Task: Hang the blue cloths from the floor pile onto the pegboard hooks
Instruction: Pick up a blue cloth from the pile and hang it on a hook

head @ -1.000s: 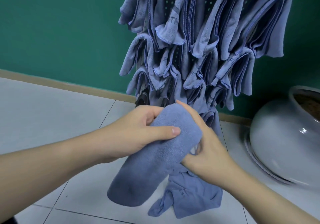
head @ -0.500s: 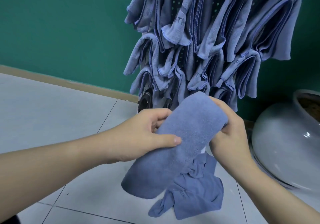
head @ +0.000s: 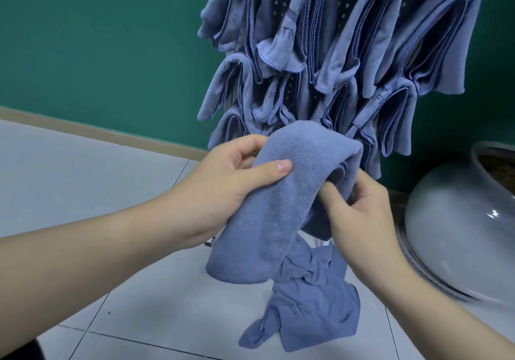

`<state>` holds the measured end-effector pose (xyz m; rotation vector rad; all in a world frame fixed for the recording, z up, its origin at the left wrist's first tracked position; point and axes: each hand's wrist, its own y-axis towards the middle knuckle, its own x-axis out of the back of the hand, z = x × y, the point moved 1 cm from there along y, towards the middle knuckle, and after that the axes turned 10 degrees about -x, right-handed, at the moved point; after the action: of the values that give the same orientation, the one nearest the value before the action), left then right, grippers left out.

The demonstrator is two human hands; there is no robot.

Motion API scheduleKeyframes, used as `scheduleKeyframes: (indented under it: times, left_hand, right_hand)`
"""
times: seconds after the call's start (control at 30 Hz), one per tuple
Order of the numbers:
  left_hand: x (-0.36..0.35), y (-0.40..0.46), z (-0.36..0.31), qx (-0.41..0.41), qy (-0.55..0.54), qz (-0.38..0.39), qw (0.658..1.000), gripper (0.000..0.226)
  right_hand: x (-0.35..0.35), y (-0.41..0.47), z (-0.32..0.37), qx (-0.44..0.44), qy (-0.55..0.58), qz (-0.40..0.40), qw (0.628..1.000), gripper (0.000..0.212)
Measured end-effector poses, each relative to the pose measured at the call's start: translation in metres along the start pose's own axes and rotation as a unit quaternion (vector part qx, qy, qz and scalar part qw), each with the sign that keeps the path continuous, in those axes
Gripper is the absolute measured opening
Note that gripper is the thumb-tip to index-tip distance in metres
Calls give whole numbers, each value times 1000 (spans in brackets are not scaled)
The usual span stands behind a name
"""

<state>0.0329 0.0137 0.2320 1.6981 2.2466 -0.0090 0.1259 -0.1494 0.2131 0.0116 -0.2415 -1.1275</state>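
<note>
Up past both sets of fingers the pegboard (head: pixel 345 6) is nearly buried under hanging cloths (head: pixel 334 61), row on row, with only a few strips of perforated panel showing between them. Off beyond the right fingers sits a big grey pot (head: pixel 457 228) on the tiled floor (head: pixel 83 181). Straight down below the fingers lies what remains of the floor pile (head: pixel 309 306), a small crumpled heap.

The folded cloth (head: pixel 281 198) in hand is a long roll, its axis running from low near the person up and away to the right, towards the bottom row of cloths. The left hand (head: pixel 223 184) grips its middle, thumb pressed flat on top, fingers curled round behind. The right hand (head: pixel 359 214) pinches the far upper end from beneath, fingers (head: pixel 334 201) tucked into the fold. That upper end lies just beside the lowest hung cloths, so I'd judge the right hand, being nearer the board, leads it onto a hook; no free hook is visible.
</note>
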Motion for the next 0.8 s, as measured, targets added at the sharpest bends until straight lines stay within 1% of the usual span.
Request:
scheduleKeyframes:
  times: [0.17, 0.3, 0.37, 0.47, 0.5, 0.53, 0.57, 0.63, 0.7, 0.77, 0.8]
  left_hand:
    - [-1, -2, 5, 11, 5, -20, 1000, 34]
    - [0, -2, 12, 2, 58, -27, 998, 39]
    - [0, -2, 13, -5, 99, -48, 994, 43]
    - [3, 0, 13, -5, 138, -85, 987, 55]
    - [3, 1, 14, 4, 139, -84, 987, 58]
    - [2, 1, 14, 13, 138, -77, 987, 57]
    - [0, 1, 15, 22, 139, -66, 988, 53]
    - [-6, -2, 18, 32, 153, -36, 987, 39]
    - [-9, -4, 22, 30, 168, 0, 985, 35]
    - [-3, -1, 20, 19, 169, 18, 985, 46]
    - [3, 2, 16, 11, 165, 28, 986, 57]
  right_hand:
    - [-8, -12, -2, -13, -10, 28, 999, 30]
    - [-10, -18, -4, -58, 9, 39, 998, 22]
    - [-11, -19, -4, -81, 34, 58, 994, 23]
    - [-10, -23, -3, -96, 97, 120, 983, 41]
    - [-11, -26, -1, -98, 114, 143, 978, 46]
    - [-12, -29, 1, -107, 119, 158, 974, 47]
    - [-14, -31, 3, -118, 107, 161, 974, 42]
    - [-19, -33, 2, -145, 75, 140, 977, 26]
    - [-20, -31, -3, -167, 54, 122, 977, 21]
    - [-16, -26, -3, -137, -7, 127, 982, 23]
    - [-13, -23, 0, -107, -52, 140, 983, 23]
